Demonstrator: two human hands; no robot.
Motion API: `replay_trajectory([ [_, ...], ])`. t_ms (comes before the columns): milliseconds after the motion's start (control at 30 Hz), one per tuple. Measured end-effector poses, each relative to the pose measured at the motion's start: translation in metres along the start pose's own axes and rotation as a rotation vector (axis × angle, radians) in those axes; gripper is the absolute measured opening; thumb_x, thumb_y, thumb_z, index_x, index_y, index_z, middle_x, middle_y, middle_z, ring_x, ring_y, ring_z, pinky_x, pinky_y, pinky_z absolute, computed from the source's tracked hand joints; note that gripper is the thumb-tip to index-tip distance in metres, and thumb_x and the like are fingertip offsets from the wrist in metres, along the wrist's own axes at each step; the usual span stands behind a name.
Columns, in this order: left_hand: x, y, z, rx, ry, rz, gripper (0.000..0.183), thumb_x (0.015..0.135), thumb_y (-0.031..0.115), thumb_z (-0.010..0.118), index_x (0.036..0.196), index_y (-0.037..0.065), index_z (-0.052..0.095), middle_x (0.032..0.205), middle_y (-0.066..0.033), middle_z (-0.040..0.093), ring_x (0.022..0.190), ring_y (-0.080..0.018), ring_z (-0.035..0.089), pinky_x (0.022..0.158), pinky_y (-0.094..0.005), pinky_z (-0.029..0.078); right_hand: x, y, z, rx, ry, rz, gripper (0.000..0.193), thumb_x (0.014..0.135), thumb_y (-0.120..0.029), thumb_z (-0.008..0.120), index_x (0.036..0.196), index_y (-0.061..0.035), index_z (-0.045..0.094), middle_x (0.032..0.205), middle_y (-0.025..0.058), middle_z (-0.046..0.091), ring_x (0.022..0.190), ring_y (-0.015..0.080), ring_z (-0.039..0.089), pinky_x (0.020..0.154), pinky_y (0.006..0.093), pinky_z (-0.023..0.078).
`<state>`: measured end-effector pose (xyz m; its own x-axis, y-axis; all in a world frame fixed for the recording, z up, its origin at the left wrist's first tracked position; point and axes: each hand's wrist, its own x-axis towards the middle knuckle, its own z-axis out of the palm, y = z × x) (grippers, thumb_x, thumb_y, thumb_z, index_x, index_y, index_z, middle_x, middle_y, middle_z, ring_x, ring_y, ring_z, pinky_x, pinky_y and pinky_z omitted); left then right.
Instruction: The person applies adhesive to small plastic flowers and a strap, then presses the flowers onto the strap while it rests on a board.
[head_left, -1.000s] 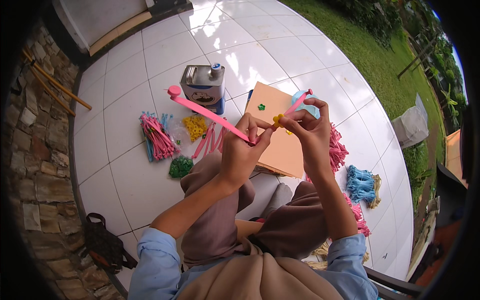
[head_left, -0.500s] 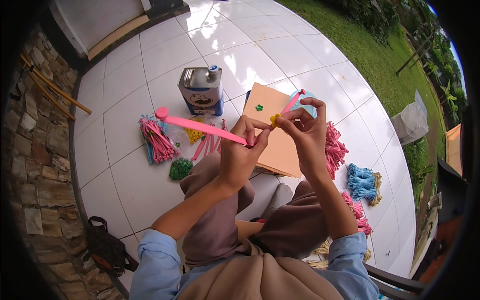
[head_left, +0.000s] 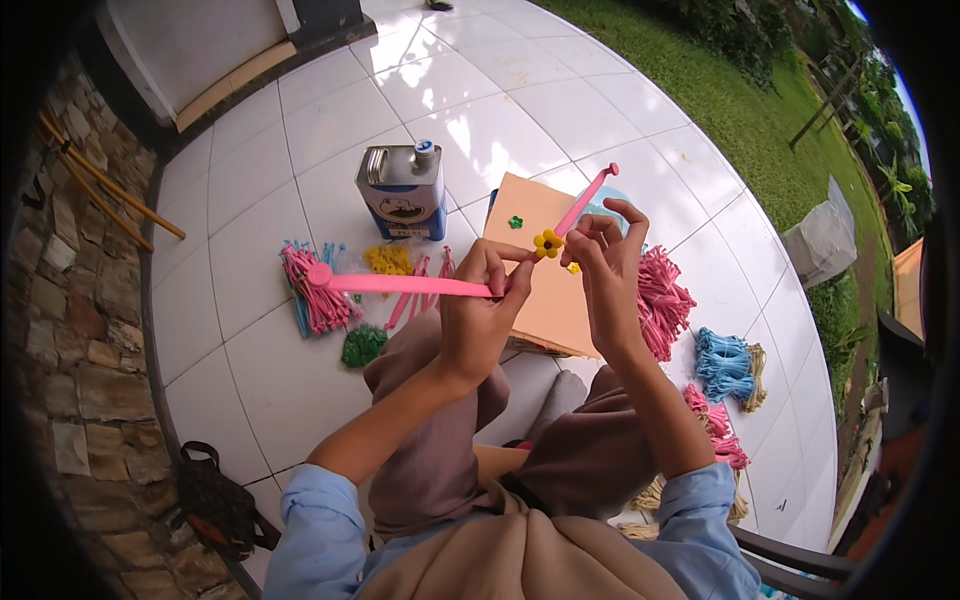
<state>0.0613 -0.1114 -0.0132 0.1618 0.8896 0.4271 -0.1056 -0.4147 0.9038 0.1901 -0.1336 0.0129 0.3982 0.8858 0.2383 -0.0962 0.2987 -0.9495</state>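
Observation:
My left hand [head_left: 482, 310] pinches a long pink strap [head_left: 410, 286] between thumb and fingers. One stretch with a round end reaches out to the left; a thinner stretch runs up and right past my fingertips to a small knob. On that second stretch, just beyond my left fingertips, sits a yellow flower piece [head_left: 547, 243] with a dark centre. Close to its right side is my right hand [head_left: 610, 270], fingers loosely bent and apart, with nothing visible in them. Below both lies a tan board [head_left: 550, 310], bearing a green flower piece [head_left: 516, 222] and another yellow flower [head_left: 573, 267].
Beyond my left hand stands a metal can [head_left: 402, 195]. Around it lie bundled pink straps [head_left: 315, 295], yellow pieces [head_left: 388, 260] and a bag of green pieces [head_left: 363, 345]. Pink bundles [head_left: 663, 300] and blue bundles [head_left: 722, 363] lie right. A dark bag [head_left: 215, 505] rests lower left.
My right fingers have come off the yellow flower and moved slightly right, so its face now shows. The strap's round left end has dropped lower.

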Motion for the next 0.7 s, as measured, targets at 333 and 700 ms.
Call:
replay_trajectory([
  [333, -0.002, -0.003, 0.002, 0.166, -0.051, 0.017, 0.026, 0.082, -0.002, 0.058, 0.072, 0.004, 0.035, 0.086, -0.0081, 0.061, 0.054, -0.0022, 0.042, 0.046, -0.0165, 0.037, -0.005, -0.002, 0.012, -0.105, -0.028, 0.009, 0.067, 0.08, -0.005, 0.064, 0.125, -0.0052, 0.014, 0.078, 0.0111, 0.059, 0.073, 0.0151, 0.06, 0.068, 0.025, 0.046],
  [700, 0.006, -0.004, -0.009, -0.219, -0.052, -0.205, 0.03, 0.084, 0.003, 0.058, 0.078, 0.007, 0.03, 0.084, -0.0113, 0.06, 0.052, -0.0046, 0.049, 0.042, -0.018, 0.038, 0.008, 0.017, 0.023, -0.244, -0.092, -0.162, 0.057, 0.083, 0.0, 0.057, 0.124, -0.009, 0.018, 0.068, 0.0081, 0.057, 0.06, 0.0104, 0.054, 0.056, 0.0234, 0.041],
])
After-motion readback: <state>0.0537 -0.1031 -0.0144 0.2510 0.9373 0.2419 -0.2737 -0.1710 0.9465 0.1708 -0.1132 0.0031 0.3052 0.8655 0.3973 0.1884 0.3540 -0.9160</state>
